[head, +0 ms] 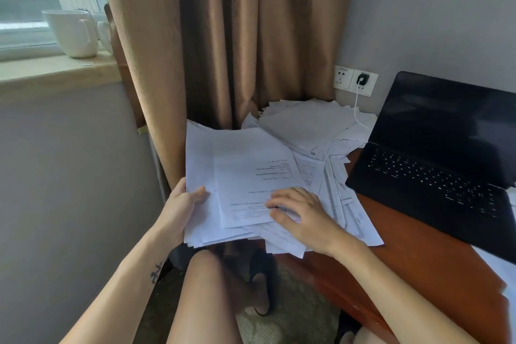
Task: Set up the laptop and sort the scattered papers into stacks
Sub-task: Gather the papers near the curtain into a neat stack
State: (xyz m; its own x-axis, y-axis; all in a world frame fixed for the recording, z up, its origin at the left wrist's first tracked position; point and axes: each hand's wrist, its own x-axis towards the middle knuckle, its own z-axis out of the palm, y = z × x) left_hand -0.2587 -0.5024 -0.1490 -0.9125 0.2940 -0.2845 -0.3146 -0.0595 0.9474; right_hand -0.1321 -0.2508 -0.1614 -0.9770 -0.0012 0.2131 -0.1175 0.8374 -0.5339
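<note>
Papers (199, 153) front and centre, stack hanging off the desk (405, 246) edge: left hand (181, 204) clamps its near corner, thumb on top, fingers hidden beneath. Right hand (301, 215) lies on the top sheet (251, 173), fingers loosely bent, close together. Laptop (435, 165) open beside, screen dark, right side cut off.

— What is lying under the fingers (280, 199) of the right hand (303, 216)?
— Papers (245, 170), looking matt, white and smooth.
— And right of those fingers?
— The desk (405, 254) is showing glossy reddish wood; the laptop (435, 176) is looking matt black, its screen glossy.
</note>
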